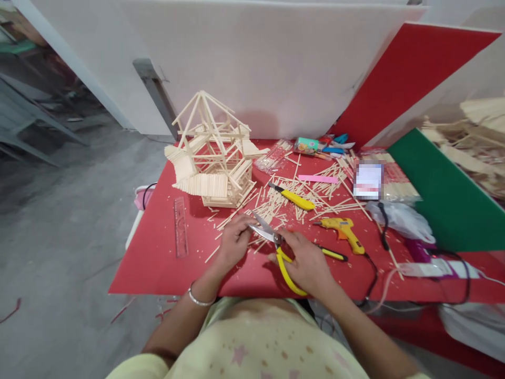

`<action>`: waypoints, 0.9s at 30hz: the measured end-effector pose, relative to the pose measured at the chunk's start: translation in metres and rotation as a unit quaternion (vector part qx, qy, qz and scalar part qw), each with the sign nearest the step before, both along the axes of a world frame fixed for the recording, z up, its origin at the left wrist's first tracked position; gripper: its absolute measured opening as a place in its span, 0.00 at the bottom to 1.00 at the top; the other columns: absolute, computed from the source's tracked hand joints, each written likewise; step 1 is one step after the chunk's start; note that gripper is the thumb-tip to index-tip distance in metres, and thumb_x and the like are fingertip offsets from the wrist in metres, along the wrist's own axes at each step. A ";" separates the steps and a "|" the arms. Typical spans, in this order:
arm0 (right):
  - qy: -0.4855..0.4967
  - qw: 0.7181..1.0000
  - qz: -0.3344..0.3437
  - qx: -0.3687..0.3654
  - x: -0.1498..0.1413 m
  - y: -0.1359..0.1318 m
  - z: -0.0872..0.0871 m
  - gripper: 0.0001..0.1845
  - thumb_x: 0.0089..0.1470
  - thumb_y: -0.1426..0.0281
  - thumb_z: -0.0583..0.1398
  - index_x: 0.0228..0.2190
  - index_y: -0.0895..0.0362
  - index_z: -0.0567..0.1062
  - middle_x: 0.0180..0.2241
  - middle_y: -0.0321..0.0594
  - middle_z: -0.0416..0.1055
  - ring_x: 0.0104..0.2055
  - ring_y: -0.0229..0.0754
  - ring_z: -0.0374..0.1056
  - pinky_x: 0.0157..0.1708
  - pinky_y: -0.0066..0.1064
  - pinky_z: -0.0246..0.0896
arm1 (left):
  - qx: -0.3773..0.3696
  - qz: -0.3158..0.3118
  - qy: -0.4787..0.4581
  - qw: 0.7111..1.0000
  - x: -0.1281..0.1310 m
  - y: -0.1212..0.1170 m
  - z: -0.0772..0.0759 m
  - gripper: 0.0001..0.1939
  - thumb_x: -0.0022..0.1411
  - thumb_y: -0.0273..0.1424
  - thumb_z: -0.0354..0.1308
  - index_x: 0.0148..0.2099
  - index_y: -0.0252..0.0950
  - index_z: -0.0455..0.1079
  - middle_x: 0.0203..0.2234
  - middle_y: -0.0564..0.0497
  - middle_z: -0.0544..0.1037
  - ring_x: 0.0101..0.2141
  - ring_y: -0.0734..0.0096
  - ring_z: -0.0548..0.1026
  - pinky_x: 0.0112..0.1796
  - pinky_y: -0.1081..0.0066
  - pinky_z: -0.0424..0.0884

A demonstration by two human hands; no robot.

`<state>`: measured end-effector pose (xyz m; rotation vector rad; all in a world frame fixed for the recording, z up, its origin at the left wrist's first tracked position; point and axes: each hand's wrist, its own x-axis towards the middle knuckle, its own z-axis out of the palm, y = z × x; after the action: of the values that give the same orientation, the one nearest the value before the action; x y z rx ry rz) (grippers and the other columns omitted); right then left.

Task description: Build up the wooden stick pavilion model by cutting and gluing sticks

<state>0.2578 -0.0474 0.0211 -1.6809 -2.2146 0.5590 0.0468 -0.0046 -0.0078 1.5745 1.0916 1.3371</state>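
My right hand (310, 263) is closed around the yellow handles of a pair of scissors (284, 271), whose blades stand apart and point towards my left hand. Curled fingers pinch together on my left hand (235, 241), right at the blade tips; whatever is between them is too small or hidden to make out. Loose thin wooden sticks (276, 202) lie just beyond both hands, with a yellow utility knife (298, 200) on top of them. Behind my left hand stands a model house made of sticks (211, 184), with an open roof frame.
A clear ruler (180, 226) lies at left. On the right are a yellow glue gun (343, 231) with its cord, a second cutter (333, 253), a phone (368, 180), a plastic bag (406, 218) and a green board (453, 195). A white panel (252, 63) rises behind the red table (145, 268).
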 end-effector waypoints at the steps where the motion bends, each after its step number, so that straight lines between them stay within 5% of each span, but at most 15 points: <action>1: -0.002 1.000 0.003 -0.001 0.000 0.001 0.000 0.30 0.59 0.52 0.60 0.57 0.55 0.69 0.50 0.51 0.73 0.48 0.54 0.72 0.48 0.42 0.66 | 0.000 -0.005 0.005 1.000 0.000 -0.001 0.001 0.10 0.64 0.25 0.55 0.38 0.38 0.78 0.36 0.46 0.79 0.40 0.64 0.76 0.44 0.65 0.71; 17: 0.018 0.999 0.032 -0.011 0.006 0.001 -0.013 0.25 0.62 0.54 0.57 0.54 0.54 0.71 0.47 0.46 0.77 0.45 0.48 0.75 0.44 0.34 0.66 | 0.009 -0.018 0.049 0.999 0.000 0.000 -0.003 0.10 0.66 0.27 0.55 0.36 0.37 0.78 0.32 0.48 0.78 0.36 0.67 0.75 0.39 0.68 0.69; 27: -0.068 0.997 0.034 0.004 0.010 0.007 0.002 0.28 0.59 0.49 0.58 0.55 0.51 0.70 0.48 0.45 0.76 0.46 0.50 0.74 0.40 0.35 0.65 | -0.005 -0.075 0.016 0.997 -0.003 0.006 -0.003 0.10 0.67 0.27 0.55 0.38 0.36 0.77 0.35 0.47 0.80 0.37 0.65 0.77 0.41 0.66 0.70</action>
<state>0.2680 -0.0405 0.0228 -1.6906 -2.3745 0.4637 0.0442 0.0018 -0.0107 1.6407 0.9778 1.2087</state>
